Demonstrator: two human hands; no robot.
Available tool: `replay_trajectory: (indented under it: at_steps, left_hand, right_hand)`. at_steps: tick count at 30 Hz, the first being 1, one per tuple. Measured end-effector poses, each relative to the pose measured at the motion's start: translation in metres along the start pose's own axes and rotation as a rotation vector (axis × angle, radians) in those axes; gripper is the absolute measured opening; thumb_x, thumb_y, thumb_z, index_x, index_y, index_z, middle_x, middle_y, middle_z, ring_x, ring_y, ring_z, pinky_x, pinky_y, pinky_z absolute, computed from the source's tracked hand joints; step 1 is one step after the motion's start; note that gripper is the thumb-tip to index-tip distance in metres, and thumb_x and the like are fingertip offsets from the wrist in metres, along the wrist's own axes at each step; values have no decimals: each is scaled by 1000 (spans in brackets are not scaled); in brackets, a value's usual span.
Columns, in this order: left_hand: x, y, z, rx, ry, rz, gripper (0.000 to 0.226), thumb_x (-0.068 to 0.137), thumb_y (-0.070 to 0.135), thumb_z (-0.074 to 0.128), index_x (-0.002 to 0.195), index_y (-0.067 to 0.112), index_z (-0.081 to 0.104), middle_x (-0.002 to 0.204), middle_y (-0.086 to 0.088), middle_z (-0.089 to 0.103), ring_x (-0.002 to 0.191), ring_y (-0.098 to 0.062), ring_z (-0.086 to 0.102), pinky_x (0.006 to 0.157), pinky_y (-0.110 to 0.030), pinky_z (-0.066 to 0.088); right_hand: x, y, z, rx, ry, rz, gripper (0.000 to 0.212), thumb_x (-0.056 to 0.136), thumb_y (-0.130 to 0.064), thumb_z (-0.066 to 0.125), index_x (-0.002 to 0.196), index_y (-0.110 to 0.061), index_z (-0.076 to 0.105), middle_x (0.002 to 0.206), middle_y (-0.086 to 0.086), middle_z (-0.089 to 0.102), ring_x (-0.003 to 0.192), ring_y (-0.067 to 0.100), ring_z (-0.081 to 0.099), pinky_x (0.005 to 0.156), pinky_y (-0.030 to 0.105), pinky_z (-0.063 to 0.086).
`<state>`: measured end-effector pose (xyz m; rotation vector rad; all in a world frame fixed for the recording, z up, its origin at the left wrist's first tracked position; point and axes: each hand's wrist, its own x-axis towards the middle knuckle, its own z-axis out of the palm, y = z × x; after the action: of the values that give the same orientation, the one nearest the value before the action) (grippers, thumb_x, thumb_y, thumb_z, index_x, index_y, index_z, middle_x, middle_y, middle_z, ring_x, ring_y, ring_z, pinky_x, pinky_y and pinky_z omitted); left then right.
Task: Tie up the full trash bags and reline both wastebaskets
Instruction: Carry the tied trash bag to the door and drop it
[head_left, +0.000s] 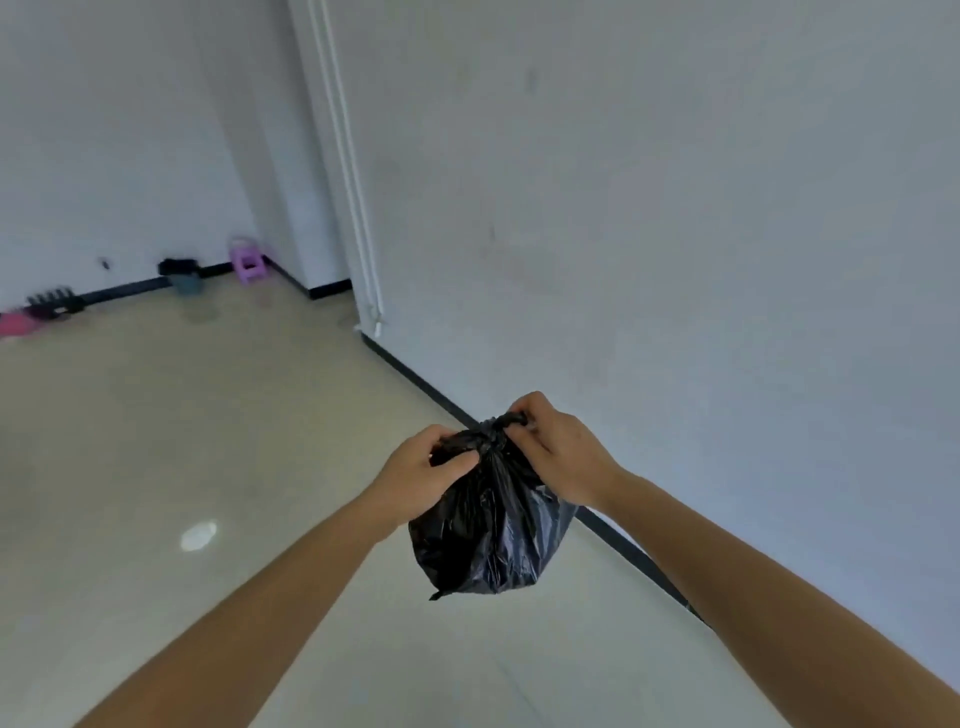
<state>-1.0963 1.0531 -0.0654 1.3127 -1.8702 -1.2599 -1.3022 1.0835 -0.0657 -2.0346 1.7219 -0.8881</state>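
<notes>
Black bag (491, 540) hangs at lower centre of frame, above the floor (156, 441), near the wall (675, 234). Left hand (421, 470) fingers curl round the gathered neck on its left side. Right hand (553, 447) pinches a twisted strand at the top. Upper left: purple stool (248, 262), small bin (186, 280).

1. The trash bag (488, 530) was thin black plastic, glossy and heavily crinkled (sheen ran along its folds).
2. The floor (156, 441) looked smooth and polished, mirroring a bright patch of light.
3. The wall (675, 208) was matt and faintly scuffed.
4. The small purple stool (249, 266) looked like plastic.
</notes>
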Motion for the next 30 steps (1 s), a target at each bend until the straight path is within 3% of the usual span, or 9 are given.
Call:
replay_trajectory:
  at_steps: [6, 9, 13, 17, 20, 24, 27, 30]
  left_hand:
    - [19, -66, -131, -1, 317, -81, 10, 91, 26, 66, 99, 22, 62, 96, 3, 68, 90, -13, 65, 78, -28, 51]
    - [46, -92, -170, -16, 411, -115, 7, 92, 23, 64, 98, 20, 60, 95, 0, 68, 87, -13, 65, 72, -22, 47]
    - [110, -123, -220, -66, 506, -173, 3, 95, 21, 59, 96, 18, 58, 95, -6, 67, 86, -18, 64, 75, -31, 49]
    - [181, -124, -277, -92, 624, -226, 2, 97, 20, 57, 96, 20, 59, 93, -5, 68, 84, -19, 65, 74, -32, 50]
    - [221, -115, -331, -78, 682, -211, 1, 97, 18, 56, 97, 19, 58, 94, -5, 68, 86, -20, 66, 76, -32, 50]
    - [258, -115, -411, -71, 840, -170, 4, 97, 16, 58, 98, 19, 59, 91, 0, 70, 81, -10, 67, 71, -24, 49]
    - [279, -134, -465, -111, 938, -152, 6, 96, 13, 59, 97, 19, 59, 88, 3, 70, 76, -5, 67, 68, -21, 48]
    - [299, -167, -520, -150, 993, -163, 7, 95, 12, 60, 97, 19, 59, 90, 1, 71, 77, -6, 67, 70, -24, 48]
  right_hand:
    - [132, -75, 108, 160, -195, -169, 17, 103, -32, 46, 118, -24, 48, 101, -8, 66, 92, 11, 64, 84, 34, 52]
    - [192, -85, 148, 239, -271, -207, 16, 103, -33, 47, 118, -27, 48, 106, -11, 65, 97, 8, 63, 88, 34, 53]
    - [285, -77, 195, 337, -377, -240, 17, 101, -35, 50, 117, -34, 46, 108, -14, 63, 99, 2, 63, 92, 37, 53]
    - [386, -79, 222, 413, -490, -286, 51, 95, -27, 59, 141, -32, 37, 119, -12, 58, 109, 7, 62, 100, 39, 49]
    - [468, -102, 233, 340, -541, -397, 75, 86, -28, 63, 151, -35, 24, 124, -9, 57, 108, 12, 62, 99, 42, 49]
    - [566, -150, 262, 393, -541, -522, 85, 84, -24, 66, 153, -38, 18, 123, -9, 54, 102, 11, 61, 93, 36, 50]
    - [625, -190, 299, 416, -573, -592, 89, 83, -18, 66, 154, -39, 16, 121, -10, 53, 87, 2, 59, 83, 29, 48]
    - [680, -222, 352, 436, -605, -637, 91, 83, -17, 66, 154, -40, 14, 122, -9, 54, 98, 12, 62, 88, 34, 52]
